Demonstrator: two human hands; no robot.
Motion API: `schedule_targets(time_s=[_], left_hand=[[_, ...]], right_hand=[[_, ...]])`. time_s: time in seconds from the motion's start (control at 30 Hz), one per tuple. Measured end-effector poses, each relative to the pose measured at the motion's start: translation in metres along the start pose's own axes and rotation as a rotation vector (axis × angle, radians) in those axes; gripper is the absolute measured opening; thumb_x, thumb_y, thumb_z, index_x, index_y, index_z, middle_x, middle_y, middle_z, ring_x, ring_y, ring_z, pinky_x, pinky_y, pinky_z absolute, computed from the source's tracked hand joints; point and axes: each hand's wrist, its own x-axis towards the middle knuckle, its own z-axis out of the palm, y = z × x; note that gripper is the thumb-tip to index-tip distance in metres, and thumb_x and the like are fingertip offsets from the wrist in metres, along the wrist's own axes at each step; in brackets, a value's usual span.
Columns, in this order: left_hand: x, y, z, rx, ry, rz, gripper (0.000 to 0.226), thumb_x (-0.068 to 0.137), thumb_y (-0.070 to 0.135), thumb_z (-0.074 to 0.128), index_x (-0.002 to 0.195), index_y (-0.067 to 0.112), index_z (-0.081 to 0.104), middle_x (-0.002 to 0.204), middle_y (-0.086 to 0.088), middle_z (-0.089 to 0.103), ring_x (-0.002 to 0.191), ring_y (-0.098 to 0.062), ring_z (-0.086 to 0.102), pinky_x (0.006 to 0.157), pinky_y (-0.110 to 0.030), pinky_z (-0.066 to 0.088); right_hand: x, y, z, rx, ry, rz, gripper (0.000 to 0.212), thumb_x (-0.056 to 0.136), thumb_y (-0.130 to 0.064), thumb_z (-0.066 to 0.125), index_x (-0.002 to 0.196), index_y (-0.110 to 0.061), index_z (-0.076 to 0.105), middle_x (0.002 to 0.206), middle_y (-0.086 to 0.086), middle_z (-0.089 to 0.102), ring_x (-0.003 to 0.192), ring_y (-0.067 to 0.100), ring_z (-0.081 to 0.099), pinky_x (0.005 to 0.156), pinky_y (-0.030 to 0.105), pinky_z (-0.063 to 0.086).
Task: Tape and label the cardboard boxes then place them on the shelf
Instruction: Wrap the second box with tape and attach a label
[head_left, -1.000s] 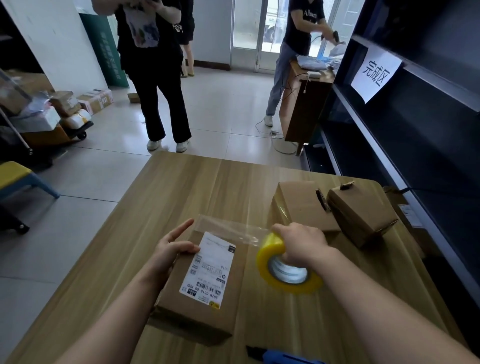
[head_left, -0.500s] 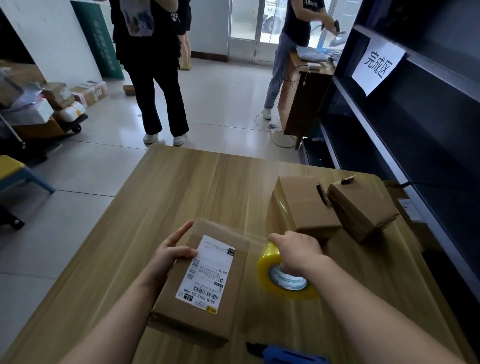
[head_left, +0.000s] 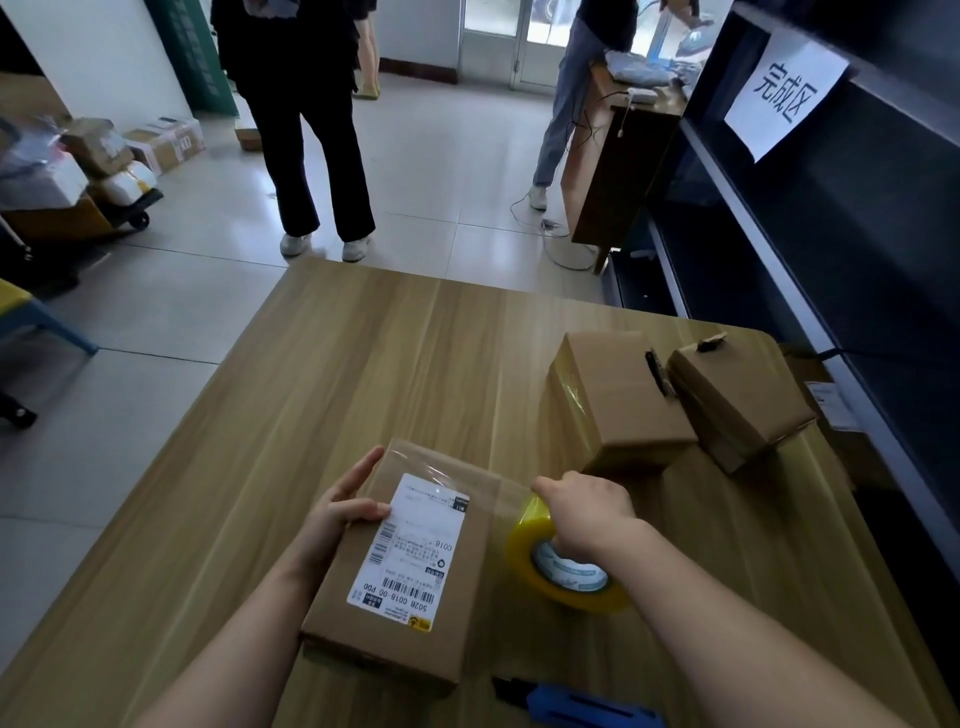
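Head view, hidden: R hand (head_left: 587, 514) fingers tucked behind tape roll (head_left: 522, 545), only knuckles show; blue tool (head_left: 587, 709) cut off by bottom edge; dark bit btwn the far boxes unclear.
Grip: R hand grips roll, clear strip (head_left: 467, 475) stretched over near box's far end; L hand (head_left: 343, 509) holds labelled box (head_left: 467, 623) at its left side, thumb on label (head_left: 410, 545).
Room: bare table (head_left: 363, 364) left of & beyond the box; shelf (head_left: 831, 260) runs along table's right.
Count: 3 boxes, i.e. 1 labelled near front, 2 plain boxes (head_left: 618, 400) side by side far right; 1 roll; 1 label.
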Motion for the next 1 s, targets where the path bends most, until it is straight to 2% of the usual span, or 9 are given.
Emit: schedule_targets(time_s=[0.37, 0.53, 0.7, 0.77, 0.8, 0.83, 0.87, 0.93, 1.0], left_hand=[[0.006, -0.004, -0.012, -0.001, -0.044, -0.031, 0.095, 0.044, 0.014, 0.077, 0.134, 0.036, 0.053, 0.126, -0.018, 0.062, 0.098, -0.045, 0.064, 0.066, -0.044, 0.058], [0.002, -0.002, -0.015, 0.003, -0.067, -0.051, 0.091, 0.043, 0.013, 0.076, 0.129, 0.036, 0.054, 0.126, -0.013, 0.059, 0.091, -0.036, 0.068, 0.059, -0.040, 0.058], [0.000, 0.002, -0.020, 0.138, -0.036, -0.079, 0.089, 0.061, 0.004, 0.075, 0.139, 0.035, 0.044, 0.140, -0.007, 0.049, 0.107, -0.033, 0.064, 0.069, -0.039, 0.059], [0.000, 0.009, -0.009, 0.418, 0.063, -0.035, 0.086, 0.072, 0.005, 0.067, 0.145, 0.040, 0.035, 0.147, -0.002, 0.038, 0.120, -0.025, 0.054, 0.082, -0.037, 0.057], [0.000, 0.013, 0.001, 0.670, 0.146, 0.029, 0.085, 0.075, 0.011, 0.064, 0.146, 0.042, 0.029, 0.154, 0.000, 0.026, 0.134, -0.027, 0.041, 0.098, -0.045, 0.049], [-0.001, 0.015, 0.014, 0.969, 0.229, 0.130, 0.081, 0.080, 0.018, 0.061, 0.148, 0.041, 0.024, 0.160, 0.003, 0.012, 0.146, -0.026, 0.020, 0.114, -0.051, 0.030], [-0.002, 0.013, 0.031, 1.261, 0.284, 0.247, 0.075, 0.087, 0.029, 0.057, 0.151, 0.037, 0.018, 0.162, 0.004, -0.001, 0.150, -0.021, 0.001, 0.120, -0.051, 0.009], [-0.002, 0.000, 0.062, 1.661, 0.236, 0.344, 0.075, 0.093, 0.062, 0.035, 0.152, 0.031, 0.001, 0.159, 0.003, -0.020, 0.146, -0.016, -0.021, 0.117, -0.050, -0.016], [-0.003, -0.016, 0.083, 1.851, 0.150, 0.252, 0.101, 0.073, 0.089, 0.014, 0.150, 0.029, -0.013, 0.155, 0.001, -0.031, 0.142, -0.021, -0.032, 0.108, -0.061, -0.022]], right_hand=[[0.005, -0.011, 0.000, -0.066, -0.014, 0.014, 0.049, 0.088, -0.020, 0.066, 0.132, -0.023, 0.044, 0.115, 0.007, 0.056, 0.100, 0.028, 0.059, 0.068, 0.032, 0.045], [0.003, -0.019, 0.001, -0.125, -0.032, -0.011, 0.045, 0.090, -0.017, 0.064, 0.131, -0.018, 0.045, 0.117, 0.010, 0.056, 0.102, 0.028, 0.059, 0.079, 0.034, 0.051], [0.001, -0.025, 0.001, -0.152, -0.012, -0.008, 0.043, 0.092, -0.022, 0.064, 0.131, -0.017, 0.046, 0.116, 0.010, 0.057, 0.101, 0.028, 0.060, 0.079, 0.034, 0.051], [0.000, -0.027, 0.002, -0.151, -0.009, -0.006, 0.043, 0.093, -0.023, 0.062, 0.132, -0.017, 0.046, 0.116, 0.010, 0.057, 0.101, 0.027, 0.060, 0.081, 0.034, 0.052], [0.000, -0.027, 0.003, -0.152, -0.004, -0.004, 0.042, 0.093, -0.023, 0.062, 0.132, -0.017, 0.046, 0.116, 0.010, 0.057, 0.101, 0.027, 0.060, 0.082, 0.034, 0.052], [0.000, -0.028, 0.003, -0.155, 0.001, 0.000, 0.042, 0.093, -0.024, 0.062, 0.132, -0.017, 0.047, 0.116, 0.010, 0.057, 0.101, 0.027, 0.060, 0.083, 0.034, 0.052], [0.000, -0.029, 0.003, -0.158, 0.004, 0.003, 0.041, 0.094, -0.023, 0.062, 0.131, -0.017, 0.047, 0.117, 0.010, 0.057, 0.102, 0.028, 0.060, 0.083, 0.035, 0.053], [0.000, -0.030, 0.002, -0.155, 0.002, 0.008, 0.039, 0.094, -0.021, 0.060, 0.131, -0.016, 0.047, 0.118, 0.011, 0.057, 0.104, 0.029, 0.060, 0.085, 0.037, 0.053], [-0.001, -0.030, 0.001, -0.135, -0.008, 0.010, 0.040, 0.094, -0.022, 0.061, 0.131, -0.017, 0.047, 0.119, 0.011, 0.057, 0.105, 0.029, 0.060, 0.085, 0.037, 0.053]])
